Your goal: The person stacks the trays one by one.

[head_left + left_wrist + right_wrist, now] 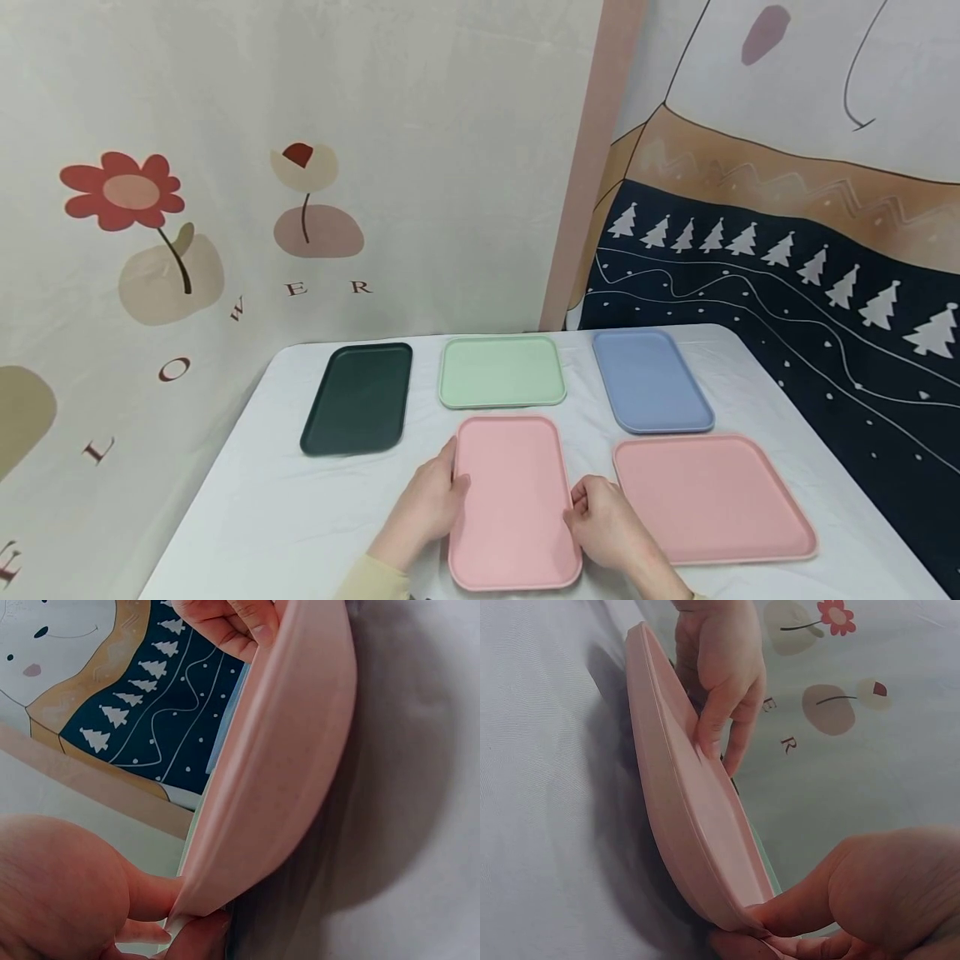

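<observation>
I see a white-clothed table (262, 500) bearing 5 flat plastic trays. Largest is the wide salmon-pink tray (712, 498), untouched at the right. Nearest me lies the narrower pink rectangular tray (512, 500), gripped on both long rims: my left hand (431, 500) and right hand (603, 521) pinch opposite edges, balancing it level.

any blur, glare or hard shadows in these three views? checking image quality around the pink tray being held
Head view: even, soft light, no glare, sharp on the pink tray and both hands, some wide-angle bending at the edges. Left wrist view: left hand close and soft-focused, broad dark shadow under the tray on the white tablecloth. Right wrist view: right hand slightly blurred, tray shadow on the cloth, no glare.
</observation>
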{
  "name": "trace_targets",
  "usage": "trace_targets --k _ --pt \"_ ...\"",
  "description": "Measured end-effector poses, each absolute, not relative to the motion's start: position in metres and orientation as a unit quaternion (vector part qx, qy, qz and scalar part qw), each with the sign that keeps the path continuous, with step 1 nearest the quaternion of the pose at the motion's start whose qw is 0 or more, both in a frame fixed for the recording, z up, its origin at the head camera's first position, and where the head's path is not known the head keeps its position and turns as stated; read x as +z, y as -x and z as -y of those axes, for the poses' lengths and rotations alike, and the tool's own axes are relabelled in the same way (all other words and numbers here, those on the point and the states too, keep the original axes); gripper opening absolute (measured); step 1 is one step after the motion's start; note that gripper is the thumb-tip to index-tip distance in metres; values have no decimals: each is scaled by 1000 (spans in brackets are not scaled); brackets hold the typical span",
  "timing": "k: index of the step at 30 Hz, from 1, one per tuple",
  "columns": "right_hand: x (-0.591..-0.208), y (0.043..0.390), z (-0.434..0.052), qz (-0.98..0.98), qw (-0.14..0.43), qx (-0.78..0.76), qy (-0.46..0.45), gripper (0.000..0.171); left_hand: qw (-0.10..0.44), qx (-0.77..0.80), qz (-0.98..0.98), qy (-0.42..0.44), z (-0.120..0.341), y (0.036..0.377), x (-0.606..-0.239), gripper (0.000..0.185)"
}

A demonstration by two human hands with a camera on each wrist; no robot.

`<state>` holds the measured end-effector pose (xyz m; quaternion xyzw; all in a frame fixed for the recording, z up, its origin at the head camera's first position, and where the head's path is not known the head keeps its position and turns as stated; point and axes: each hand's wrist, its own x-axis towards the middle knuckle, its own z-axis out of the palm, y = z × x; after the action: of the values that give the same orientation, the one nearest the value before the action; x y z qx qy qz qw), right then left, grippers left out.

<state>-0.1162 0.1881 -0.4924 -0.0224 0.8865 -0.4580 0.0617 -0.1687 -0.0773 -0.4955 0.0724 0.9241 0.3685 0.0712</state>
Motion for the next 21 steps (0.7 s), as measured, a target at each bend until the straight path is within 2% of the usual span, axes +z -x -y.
trace_targets --k 21 --pt "-495 117 -188 -890 54 -451 26 15 88 365 -924 -67 79 170 -496 65"
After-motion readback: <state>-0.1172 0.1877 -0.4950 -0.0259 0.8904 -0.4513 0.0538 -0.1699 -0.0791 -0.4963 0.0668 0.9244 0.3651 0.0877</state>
